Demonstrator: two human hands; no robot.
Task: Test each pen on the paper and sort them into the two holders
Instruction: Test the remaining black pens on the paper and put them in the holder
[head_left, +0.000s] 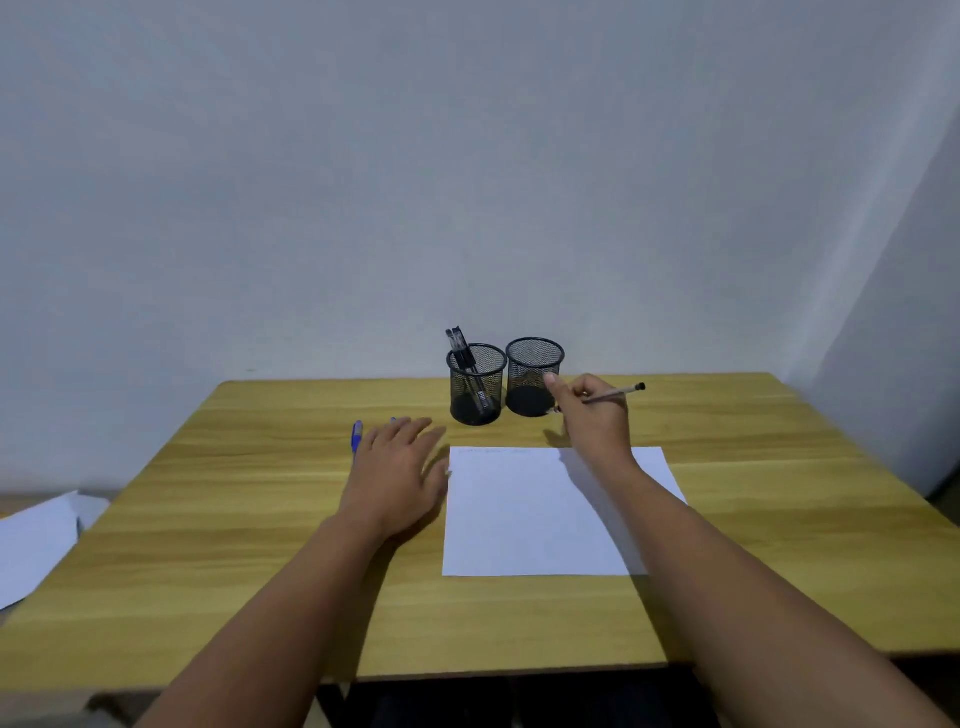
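A white sheet of paper (540, 512) lies in the middle of the wooden table (260, 519). Behind it stand two black mesh holders: the left holder (476, 384) has two black pens (460, 345) in it, the right holder (534, 375) looks empty. My right hand (592, 415) grips a thin pen (615, 395) just in front of the right holder, above the paper's far edge. My left hand (397, 473) lies flat with straight fingers on the table beside the paper's left edge. A blue pen (357, 434) lies just beyond it, partly hidden.
Loose white sheets (36, 540) lie off the table's left side. A grey wall stands right behind the holders. Bare wood stretches to the left and right of the paper.
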